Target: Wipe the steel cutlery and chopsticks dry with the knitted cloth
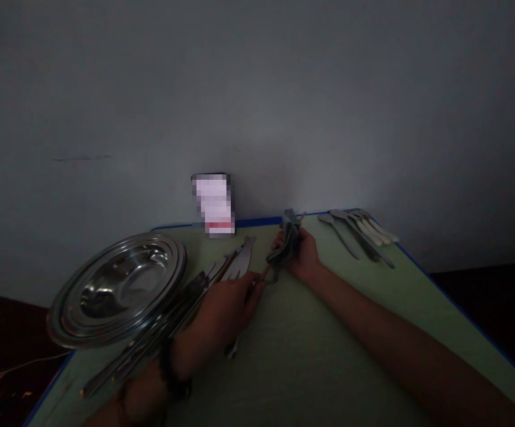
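Observation:
My right hand (pixel 299 252) is closed around a bunched grey cloth (pixel 288 236) near the table's back edge. A thin brownish stick-like piece (pixel 266 271) runs from the cloth down to my left hand (pixel 235 296), whose fingers are closed on its lower end. What exactly this thin piece belongs to is too dark to tell. Under and beside my left wrist lies a heap of metal utensils (pixel 186 293), with flat blades (pixel 243 259) pointing to the back. Part of the heap is hidden by my left forearm.
Stacked steel bowls or plates (pixel 139 279) stand on the left of the pale green table (pixel 328 362). A lit phone (pixel 215 204) leans on the wall behind. Several spoons (pixel 344 234) and white-handled utensils (pixel 373 230) lie at the back right.

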Action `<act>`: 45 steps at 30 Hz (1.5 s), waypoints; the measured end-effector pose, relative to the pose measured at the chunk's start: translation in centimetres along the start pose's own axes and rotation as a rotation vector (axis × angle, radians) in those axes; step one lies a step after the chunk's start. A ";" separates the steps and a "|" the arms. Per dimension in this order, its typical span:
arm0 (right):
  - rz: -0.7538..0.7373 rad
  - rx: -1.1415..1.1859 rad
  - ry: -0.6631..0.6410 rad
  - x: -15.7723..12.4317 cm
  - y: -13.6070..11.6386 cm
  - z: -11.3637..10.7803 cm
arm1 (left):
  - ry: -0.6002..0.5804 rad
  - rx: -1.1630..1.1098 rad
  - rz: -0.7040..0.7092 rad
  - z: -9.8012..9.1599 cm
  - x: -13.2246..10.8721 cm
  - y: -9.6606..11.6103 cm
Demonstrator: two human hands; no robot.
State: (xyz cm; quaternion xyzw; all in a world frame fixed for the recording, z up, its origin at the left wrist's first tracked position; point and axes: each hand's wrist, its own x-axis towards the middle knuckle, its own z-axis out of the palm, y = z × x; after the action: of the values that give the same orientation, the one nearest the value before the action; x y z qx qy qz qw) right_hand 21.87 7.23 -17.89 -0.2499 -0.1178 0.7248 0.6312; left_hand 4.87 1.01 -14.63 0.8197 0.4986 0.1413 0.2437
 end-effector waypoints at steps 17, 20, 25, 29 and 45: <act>-0.014 -0.247 -0.064 -0.1 1.4 0.4 | -0.025 0.128 0.030 1.4 0.2 -1.3; -0.012 -0.274 -0.064 0.0 1.5 0.4 | -0.003 0.074 0.014 1.4 0.3 -1.3; -0.028 -0.303 -0.077 0.4 1.5 -0.1 | -0.025 0.130 0.006 1.3 0.4 -1.2; -0.042 -0.288 -0.082 0.6 1.6 -0.3 | -0.031 0.181 0.020 1.2 0.4 -1.0; 0.010 -0.401 -0.173 0.2 1.8 -0.3 | 0.045 -0.090 0.042 0.9 0.1 -1.6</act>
State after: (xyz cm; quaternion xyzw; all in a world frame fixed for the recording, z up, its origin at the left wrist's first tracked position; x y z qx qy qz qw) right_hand 20.48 7.07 -19.06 -0.3079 -0.3120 0.7087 0.5528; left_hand 4.11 1.51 -16.25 0.8149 0.4796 0.1871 0.2662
